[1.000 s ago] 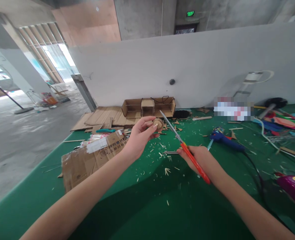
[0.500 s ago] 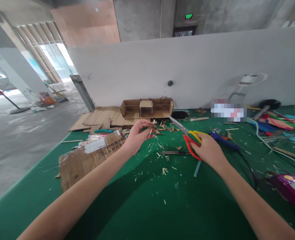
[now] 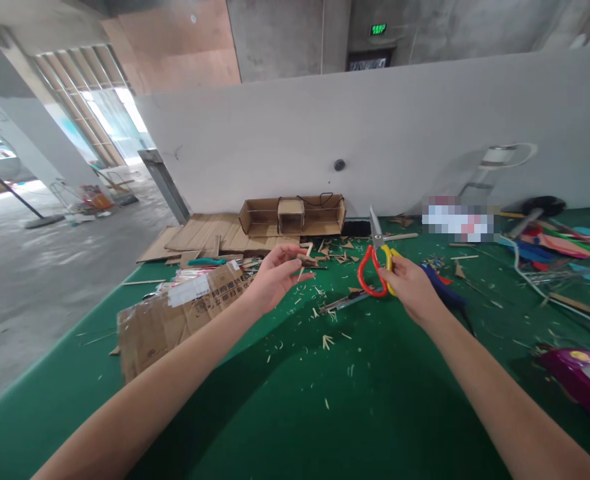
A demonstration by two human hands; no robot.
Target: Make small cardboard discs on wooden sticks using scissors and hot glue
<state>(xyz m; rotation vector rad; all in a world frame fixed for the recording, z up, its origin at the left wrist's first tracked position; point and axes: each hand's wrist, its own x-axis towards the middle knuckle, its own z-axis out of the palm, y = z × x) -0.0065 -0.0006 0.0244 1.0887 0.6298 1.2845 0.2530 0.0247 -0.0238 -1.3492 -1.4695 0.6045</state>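
L hand (image 3: 275,273) is raised over the green surface (image 3: 295,400), forearm coming in from approx 7 o'clock, palm turned toward centre. Its grip is loosely curled: thumb and fingertips pinch a small brown cardboard piece (image 3: 307,260) w/ a pale stick poking up from it; the other fingers are spread, not closed tight.

R hand (image 3: 411,285) comes in from approx 5 o'clock, forearm long and straight. Grip is closed round the handles of the scissors (image 3: 377,257), one loop red, one yellow, blades together and pointing up toward 12. Scissors sit at approx 3 o'clock of the cardboard piece, near but apart, both held above the surface.

Vs 0.5 s ago: scissors swung from lying aslant, tip toward 10 o'clock, to near upright; R hand shifted a little toward centre. 1 s ago they were held low w/ the blade reaching right up to the piece. L hand dropped slightly, and the piece has stayed in the pinch.

Around: a metal tool (image 3: 347,302) lies on the surface between the hands; a blue glue gun (image 3: 445,290) is just behind the R hand; a printed cardboard sheet (image 3: 175,317) at 9 o'clock of the L hand; a cardboard box (image 3: 295,215) at the wall, 12 o'clock.
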